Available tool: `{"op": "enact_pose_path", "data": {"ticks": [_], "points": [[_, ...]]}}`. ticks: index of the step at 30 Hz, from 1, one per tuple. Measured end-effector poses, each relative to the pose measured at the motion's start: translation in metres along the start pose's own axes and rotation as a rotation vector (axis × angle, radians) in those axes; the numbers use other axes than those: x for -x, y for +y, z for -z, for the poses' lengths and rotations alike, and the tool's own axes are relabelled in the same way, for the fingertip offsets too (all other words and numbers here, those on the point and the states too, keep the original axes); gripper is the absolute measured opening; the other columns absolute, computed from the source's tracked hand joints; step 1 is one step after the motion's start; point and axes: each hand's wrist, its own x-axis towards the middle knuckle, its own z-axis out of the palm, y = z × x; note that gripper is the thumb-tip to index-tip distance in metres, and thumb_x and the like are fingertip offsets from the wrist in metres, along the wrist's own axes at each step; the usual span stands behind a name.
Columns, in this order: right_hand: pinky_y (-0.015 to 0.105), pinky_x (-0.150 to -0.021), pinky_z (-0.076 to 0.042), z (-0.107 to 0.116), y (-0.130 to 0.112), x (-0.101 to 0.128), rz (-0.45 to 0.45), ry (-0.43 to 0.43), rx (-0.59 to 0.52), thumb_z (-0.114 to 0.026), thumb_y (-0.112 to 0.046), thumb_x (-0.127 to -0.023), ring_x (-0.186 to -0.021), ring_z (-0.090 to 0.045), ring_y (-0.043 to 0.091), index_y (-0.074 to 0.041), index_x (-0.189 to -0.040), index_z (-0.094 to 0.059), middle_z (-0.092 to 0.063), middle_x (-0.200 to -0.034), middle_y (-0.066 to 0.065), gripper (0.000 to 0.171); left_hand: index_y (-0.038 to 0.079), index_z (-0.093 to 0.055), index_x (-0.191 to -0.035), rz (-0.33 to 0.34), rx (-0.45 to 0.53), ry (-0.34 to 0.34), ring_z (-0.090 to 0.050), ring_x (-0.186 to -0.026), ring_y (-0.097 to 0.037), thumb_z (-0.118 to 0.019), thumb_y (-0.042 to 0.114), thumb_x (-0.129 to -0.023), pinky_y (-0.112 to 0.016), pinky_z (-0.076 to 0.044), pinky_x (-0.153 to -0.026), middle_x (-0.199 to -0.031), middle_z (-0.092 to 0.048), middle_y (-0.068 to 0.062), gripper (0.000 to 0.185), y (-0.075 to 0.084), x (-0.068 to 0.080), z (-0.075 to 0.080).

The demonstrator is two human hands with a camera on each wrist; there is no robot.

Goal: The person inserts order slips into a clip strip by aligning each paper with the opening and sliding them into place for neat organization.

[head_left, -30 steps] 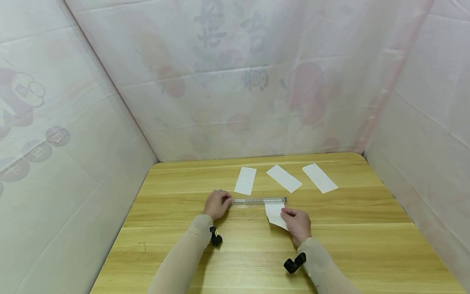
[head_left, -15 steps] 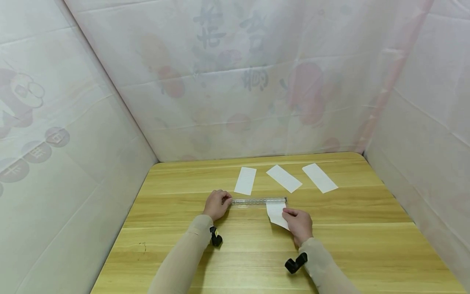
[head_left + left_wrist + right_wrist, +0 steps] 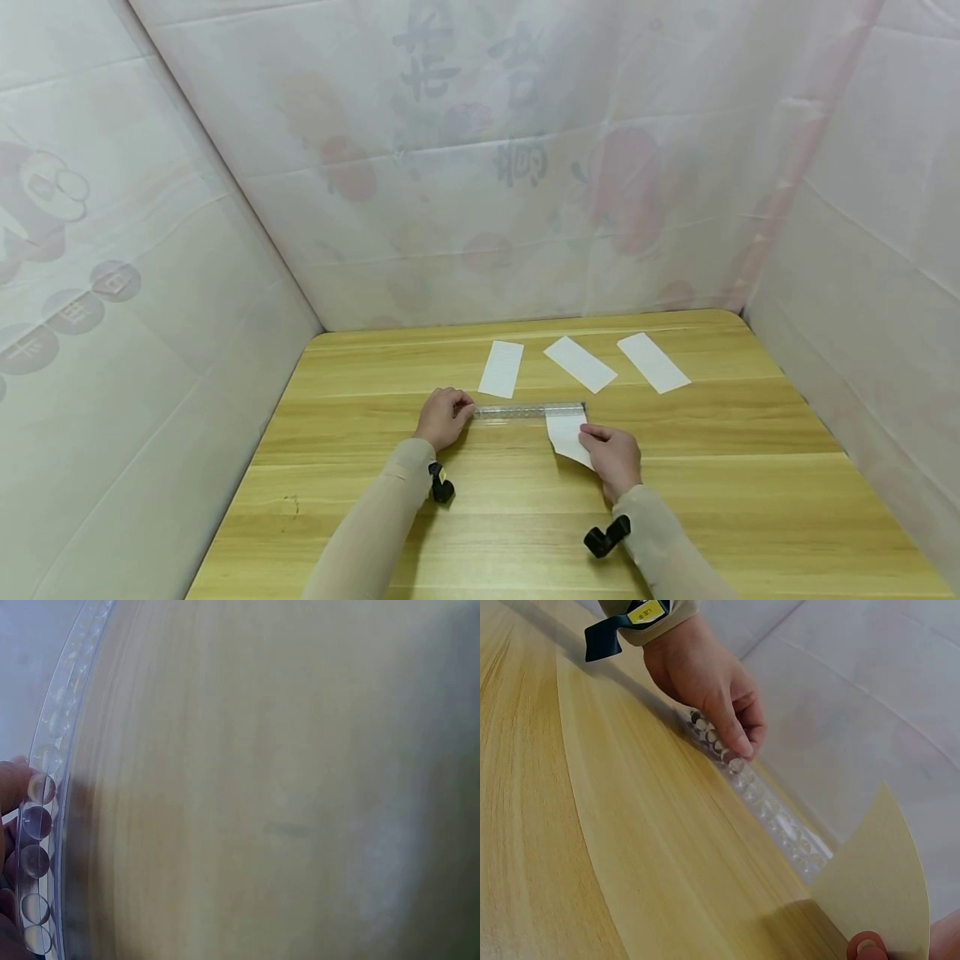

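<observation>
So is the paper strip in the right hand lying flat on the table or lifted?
Partly lifted. The right hand pinches the strip, whose near end curls up off the table; its far end meets the clear ruler.

ruler (image 3: 528, 411) laid crosswise at mid-table (image 3: 750, 500) | left hand (image 3: 442, 419) set on its left end | paper slip (image 3: 567, 437) tucked under its right end, on the near side, pinched by right hand (image 3: 615, 459) | three paper strips (image 3: 502, 368) (image 3: 580, 364) (image 3: 653, 362) laid in a row behind the ruler
</observation>
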Motion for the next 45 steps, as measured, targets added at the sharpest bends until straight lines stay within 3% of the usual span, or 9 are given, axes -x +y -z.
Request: {"op": "enact_pose_path", "data": {"ticks": [12, 16, 21, 29, 36, 45], "points": [[0.034, -0.087, -0.047, 0.005, -0.005, 0.003, 0.038, -0.029, 0.058, -0.062, -0.021, -0.094, -0.112, -0.054, 0.028, -0.001, -0.119, -0.066, -0.06, -0.125, 0.017, 0.033, 0.02, -0.069, -0.092, -0.002, -0.008, 0.004, -0.047, -0.077, -0.011, -0.063, 0.024, -0.095, -0.03, -0.043, -0.069, -0.085, -0.058, 0.008, 0.007, 0.0, 0.001, 0.0], [0.043, -0.091, -0.045, 0.015, -0.014, 0.009, 0.153, -0.047, 0.247, -0.057, -0.027, -0.098, -0.11, -0.056, 0.031, -0.005, -0.122, -0.066, -0.063, -0.12, 0.016, 0.035, 0.02, -0.069, -0.092, -0.004, -0.011, 0.004, -0.047, -0.077, -0.011, -0.064, 0.024, -0.095, -0.03, -0.042, -0.069, -0.085, -0.058, 0.008, 0.007, 0.0, 0.001, 0.0], [0.048, -0.086, -0.047, 0.031, -0.018, 0.014, 0.304, -0.087, 0.444, -0.059, -0.024, -0.096, -0.102, -0.06, 0.031, -0.004, -0.12, -0.067, -0.066, -0.11, 0.013, 0.032, 0.02, -0.069, -0.092, -0.011, -0.019, 0.017, -0.047, -0.076, -0.011, -0.063, 0.025, -0.095, -0.03, -0.043, -0.069, -0.084, -0.058, 0.008, 0.008, 0.001, 0.001, 0.0], [0.061, -0.098, -0.036, 0.045, -0.004, 0.005, 0.596, -0.188, 0.736, -0.071, -0.025, -0.088, -0.124, -0.041, 0.045, -0.006, -0.123, -0.065, -0.05, -0.134, 0.022, 0.04, 0.02, -0.069, -0.092, -0.017, -0.02, 0.017, -0.047, -0.077, -0.012, -0.063, 0.025, -0.095, -0.03, -0.043, -0.069, -0.084, -0.058, 0.008, 0.008, 0.001, 0.0, 0.0], [0.059, -0.101, -0.033, 0.042, 0.005, 0.005, 0.686, -0.285, 0.827, -0.074, -0.035, -0.085, -0.131, -0.034, 0.042, -0.007, -0.133, -0.058, -0.042, -0.143, 0.02, 0.058, 0.021, -0.069, -0.093, -0.028, -0.021, 0.011, -0.048, -0.077, -0.011, -0.063, 0.025, -0.095, -0.03, -0.043, -0.07, -0.085, -0.059, 0.008, 0.008, -0.001, -0.001, -0.001], [0.058, -0.102, -0.033, 0.038, 0.01, 0.004, 0.763, -0.297, 0.902, -0.073, -0.035, -0.085, -0.13, -0.038, 0.041, -0.005, -0.134, -0.056, -0.045, -0.142, 0.019, 0.06, 0.02, -0.07, -0.094, -0.038, -0.016, 0.019, -0.047, -0.075, -0.011, -0.064, 0.024, -0.095, -0.03, -0.042, -0.068, -0.084, -0.059, 0.008, 0.008, -0.003, -0.001, -0.001]]}}
